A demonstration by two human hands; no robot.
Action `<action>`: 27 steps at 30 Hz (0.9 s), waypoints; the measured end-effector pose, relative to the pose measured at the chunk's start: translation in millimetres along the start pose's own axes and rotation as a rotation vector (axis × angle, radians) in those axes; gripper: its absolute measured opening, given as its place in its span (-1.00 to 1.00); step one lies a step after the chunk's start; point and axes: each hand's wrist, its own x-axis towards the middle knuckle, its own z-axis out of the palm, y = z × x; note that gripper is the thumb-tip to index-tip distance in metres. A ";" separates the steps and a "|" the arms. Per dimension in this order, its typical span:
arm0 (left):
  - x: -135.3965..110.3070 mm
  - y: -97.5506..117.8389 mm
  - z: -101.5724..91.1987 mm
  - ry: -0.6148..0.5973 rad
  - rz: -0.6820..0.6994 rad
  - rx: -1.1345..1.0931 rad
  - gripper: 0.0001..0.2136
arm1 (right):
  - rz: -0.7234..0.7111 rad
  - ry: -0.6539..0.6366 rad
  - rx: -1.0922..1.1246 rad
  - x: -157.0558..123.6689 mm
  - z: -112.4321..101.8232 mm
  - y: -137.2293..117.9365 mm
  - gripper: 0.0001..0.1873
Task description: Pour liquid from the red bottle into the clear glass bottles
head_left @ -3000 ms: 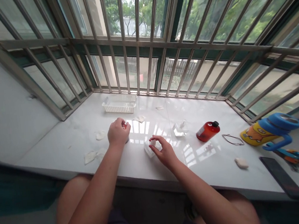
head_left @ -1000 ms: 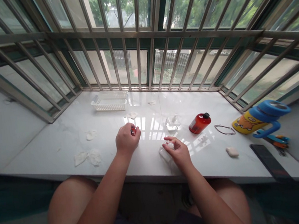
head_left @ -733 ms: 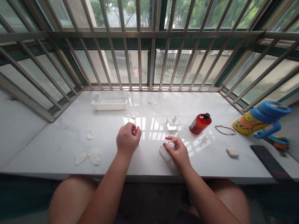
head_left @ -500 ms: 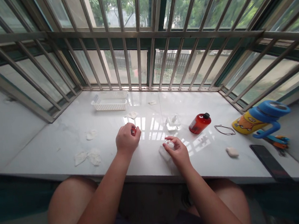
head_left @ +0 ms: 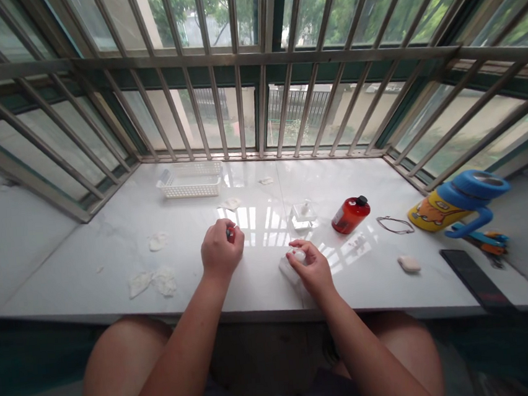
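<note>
At a white counter (head_left: 263,288) below barred windows (head_left: 251,62), my left hand (head_left: 221,247) is clenched around a small red object (head_left: 231,233), mostly hidden by my fingers. To its right, near the front edge, my right hand (head_left: 316,267) has thumb and fingers curled about the top of a clear bottle (head_left: 290,273). I judge the bottle light, stiff and probably slick, perhaps fragile if it is glass; the neck looks the surest hold, with the base kept on the counter. The red object seems light enough for fingertips.

Beyond my right hand sits a clear container (head_left: 302,220) with a pale top; any liquid inside is too faint to tell. Farther right, a red bottle (head_left: 350,216) wears its black cap, its level unreadable. A blue-and-yellow jug (head_left: 449,208) is lidded at far right. A white basket (head_left: 192,191) lies far left, its contents indistinct.
</note>
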 end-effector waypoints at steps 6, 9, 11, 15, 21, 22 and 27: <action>0.5 -1.3 2.6 0.010 -0.029 0.010 -0.91 | -0.021 0.009 -0.027 -0.3 0.0 1.4 -0.70; 0.7 -1.7 3.0 0.009 -0.031 0.014 -0.92 | -0.018 0.028 -0.016 -0.5 0.5 1.3 -0.68; 0.8 -1.7 2.8 0.008 -0.024 0.020 -0.93 | -0.006 0.038 -0.007 -0.7 0.6 0.6 -0.64; 1.2 -1.1 2.0 0.003 -0.014 0.025 -0.95 | -0.004 0.033 -0.014 -0.9 0.1 -1.3 -0.60; 1.7 -0.3 1.7 0.001 -0.009 0.019 -0.96 | -0.009 0.014 -0.030 -0.1 -0.7 -1.1 -0.50; 1.6 -0.2 1.6 0.003 -0.009 0.016 -0.96 | -0.013 0.018 -0.030 0.1 -0.5 -0.9 -0.51; 1.2 -0.5 1.3 0.001 -0.007 0.006 -0.96 | -0.031 0.049 -0.031 -0.5 1.6 -0.6 -0.61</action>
